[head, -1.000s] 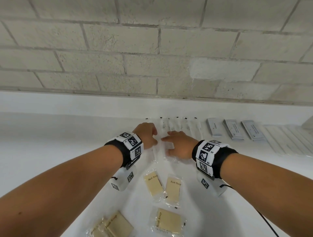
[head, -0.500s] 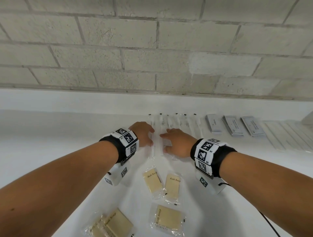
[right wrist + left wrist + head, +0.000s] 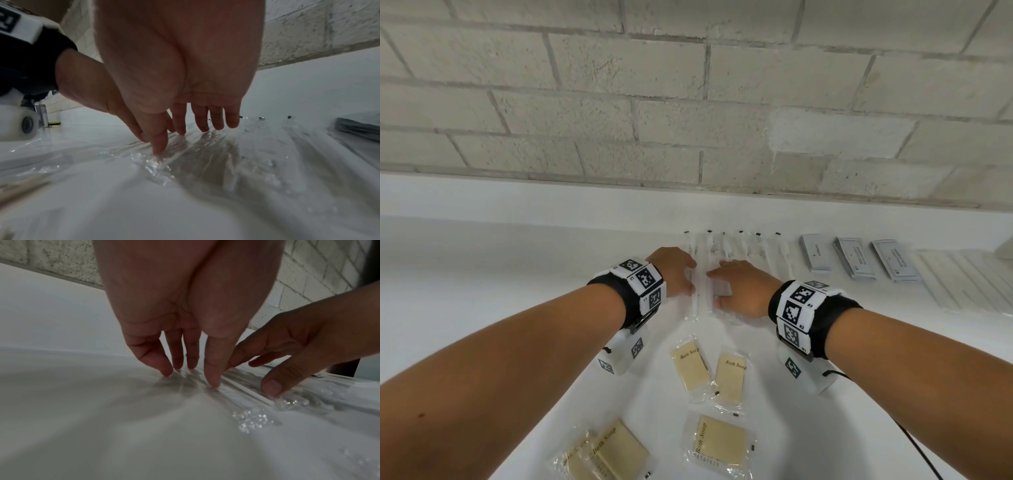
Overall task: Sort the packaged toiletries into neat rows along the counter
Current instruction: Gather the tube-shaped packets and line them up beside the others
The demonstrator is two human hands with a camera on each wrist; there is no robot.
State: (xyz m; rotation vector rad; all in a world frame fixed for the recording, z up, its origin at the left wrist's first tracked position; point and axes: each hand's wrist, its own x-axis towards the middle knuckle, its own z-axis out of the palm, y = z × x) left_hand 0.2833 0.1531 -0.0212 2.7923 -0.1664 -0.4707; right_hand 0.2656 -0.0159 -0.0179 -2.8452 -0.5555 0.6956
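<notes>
A row of clear-wrapped toothbrush packets (image 3: 743,250) lies along the back of the white counter (image 3: 482,274). My left hand (image 3: 674,274) presses straight fingertips (image 3: 212,381) on the leftmost packets (image 3: 236,391). Just to its right, my right hand (image 3: 739,287) rests its straight fingers (image 3: 159,146) on the crinkled wrappers (image 3: 205,155). Neither hand grips a packet. Several tan bath soap packets (image 3: 729,377) lie loose on the near counter between my forearms.
Three grey sachets (image 3: 856,262) sit in a row right of the toothbrushes, then several flat white packets (image 3: 969,284) at the far right. A brick wall (image 3: 688,102) rises behind the counter's back ledge. A cable (image 3: 914,448) hangs from my right wrist.
Both hands have slid slightly toward the back wall over the toothbrush packets, staying side by side. The soaps have not moved.
</notes>
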